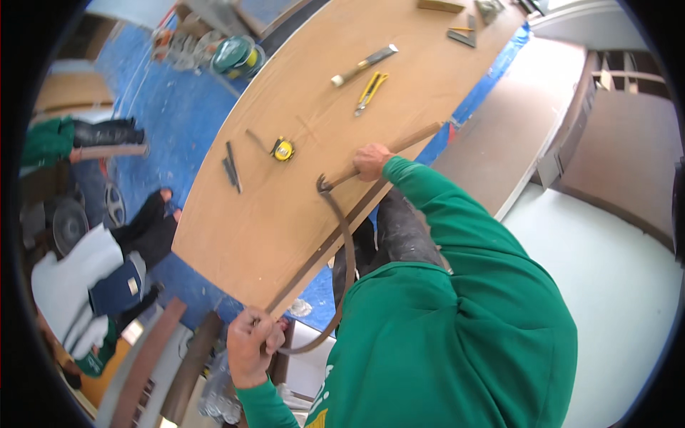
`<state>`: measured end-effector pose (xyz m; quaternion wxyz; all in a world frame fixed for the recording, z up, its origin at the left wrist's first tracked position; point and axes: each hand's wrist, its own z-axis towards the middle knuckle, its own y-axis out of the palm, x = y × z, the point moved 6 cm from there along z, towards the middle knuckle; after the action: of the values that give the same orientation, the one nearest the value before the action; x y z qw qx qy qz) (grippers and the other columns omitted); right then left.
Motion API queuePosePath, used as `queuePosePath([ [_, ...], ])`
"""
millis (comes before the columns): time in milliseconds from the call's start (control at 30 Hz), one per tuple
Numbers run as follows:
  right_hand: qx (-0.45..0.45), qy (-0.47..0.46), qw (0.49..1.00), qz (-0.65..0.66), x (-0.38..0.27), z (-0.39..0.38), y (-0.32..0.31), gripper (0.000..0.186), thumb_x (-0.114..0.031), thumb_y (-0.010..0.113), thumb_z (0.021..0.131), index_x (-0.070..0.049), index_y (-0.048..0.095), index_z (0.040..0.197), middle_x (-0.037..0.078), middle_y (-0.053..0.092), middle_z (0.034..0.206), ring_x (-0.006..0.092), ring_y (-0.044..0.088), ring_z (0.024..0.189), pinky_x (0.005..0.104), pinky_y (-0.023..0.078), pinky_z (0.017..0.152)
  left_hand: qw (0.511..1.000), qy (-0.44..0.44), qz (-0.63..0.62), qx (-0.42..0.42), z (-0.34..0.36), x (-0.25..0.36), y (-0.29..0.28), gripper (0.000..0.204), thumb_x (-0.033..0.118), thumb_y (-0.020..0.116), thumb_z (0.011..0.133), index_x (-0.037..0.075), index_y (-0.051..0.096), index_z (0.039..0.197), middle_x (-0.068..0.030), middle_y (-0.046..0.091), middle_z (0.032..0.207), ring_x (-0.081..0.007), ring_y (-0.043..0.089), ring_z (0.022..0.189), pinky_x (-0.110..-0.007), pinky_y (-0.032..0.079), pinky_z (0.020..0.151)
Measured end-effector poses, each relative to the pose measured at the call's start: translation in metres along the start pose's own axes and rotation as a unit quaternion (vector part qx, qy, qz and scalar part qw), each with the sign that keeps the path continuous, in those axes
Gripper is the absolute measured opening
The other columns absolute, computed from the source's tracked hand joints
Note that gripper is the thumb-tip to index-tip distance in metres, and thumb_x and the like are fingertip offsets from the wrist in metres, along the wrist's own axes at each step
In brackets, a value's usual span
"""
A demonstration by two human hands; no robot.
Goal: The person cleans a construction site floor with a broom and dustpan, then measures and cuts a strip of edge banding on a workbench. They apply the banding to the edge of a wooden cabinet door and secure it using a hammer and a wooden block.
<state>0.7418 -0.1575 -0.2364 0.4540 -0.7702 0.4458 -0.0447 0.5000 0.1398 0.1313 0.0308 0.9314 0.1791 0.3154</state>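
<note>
My right hand (372,162) is closed round the wooden handle of a claw hammer (408,141). The hammer's dark head lies over the edge of a large light-brown wooden panel (235,242). At the panel's near left corner, my left hand (251,342) is closed on a thin brown edging strip (349,267). The strip bends in a loop beside the panel, and its upper end comes up to the hammer head. A dark band (307,271) runs along the panel's near edge between my hands.
On the panel lie a tape measure (283,149), a yellow utility knife (371,94), a chisel (364,65), dark slim tools (231,168) and a square (464,34). A person in white (78,274) and another in green (53,141) are at left. Curved boards (146,364) stand lower left.
</note>
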Motion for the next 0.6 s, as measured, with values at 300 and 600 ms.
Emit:
queuePosePath([
  [300, 0.227, 0.04, 0.972, -0.038, -0.002, -0.017, 0.008, 0.026, -0.032, 0.072, 0.087, -0.012, 0.079, 0.102, 0.012, 0.078, 0.112, 0.0295, 0.076, 0.109, 0.0462, 0.06, 0.088, 0.995, 0.011, 0.009, -0.094, 0.019, 0.033, 0.049, 0.016, 0.013, 0.068, 0.108, 0.001, 0.058, 0.104, -0.0038, 0.055, 0.066, -0.0126, 0.046, 0.051, -0.031, 0.038, 0.054],
  [600, -0.116, -0.255, 0.583, 0.763, -0.171, -0.228, -0.124, 0.065, -0.054, 0.044, 0.117, 0.002, 0.069, 0.137, 0.015, 0.079, 0.115, 0.0258, 0.075, 0.103, 0.0386, 0.056, 0.1, 0.94, 0.082, -0.133, -0.305, 0.037, 0.149, 0.195, 0.014, 0.013, 0.062, 0.11, 0.004, 0.063, 0.121, -0.0146, 0.069, 0.104, -0.0249, 0.066, 0.098, -0.042, 0.056, 0.092],
])
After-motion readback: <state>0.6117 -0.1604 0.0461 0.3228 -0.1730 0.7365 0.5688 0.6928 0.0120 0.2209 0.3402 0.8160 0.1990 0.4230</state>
